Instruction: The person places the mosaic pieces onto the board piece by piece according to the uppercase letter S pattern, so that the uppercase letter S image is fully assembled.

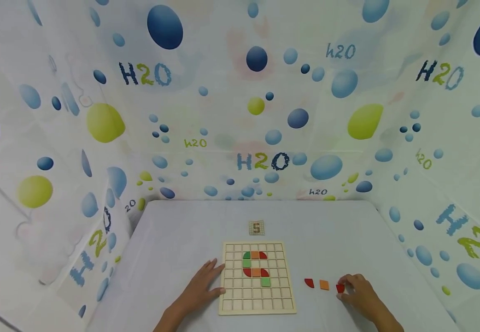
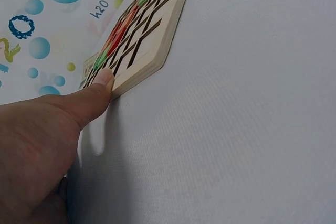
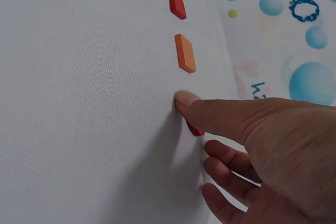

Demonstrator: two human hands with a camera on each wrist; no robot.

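Note:
A wooden grid board [image 1: 258, 293] lies on the table, holding several green, orange and red tiles in an S-like pattern. My left hand [image 1: 198, 287] rests at its left edge, fingers extended; in the left wrist view the thumb [image 2: 102, 85] touches the board's rim. To the board's right, my right hand [image 1: 360, 293] pinches a red tile [image 1: 340, 288] between thumb and fingers, low at the table. The right wrist view shows that tile [image 3: 196, 129] mostly covered by the thumb. Beside it lie an orange square tile [image 1: 324, 285] and a red quarter-round tile [image 1: 309, 283].
A small pattern card [image 1: 256, 228] with an S on a grid lies behind the board. The white-covered table [image 1: 173, 240] reaches back to a bubble-printed curtain [image 1: 223, 115], which also hangs along both sides.

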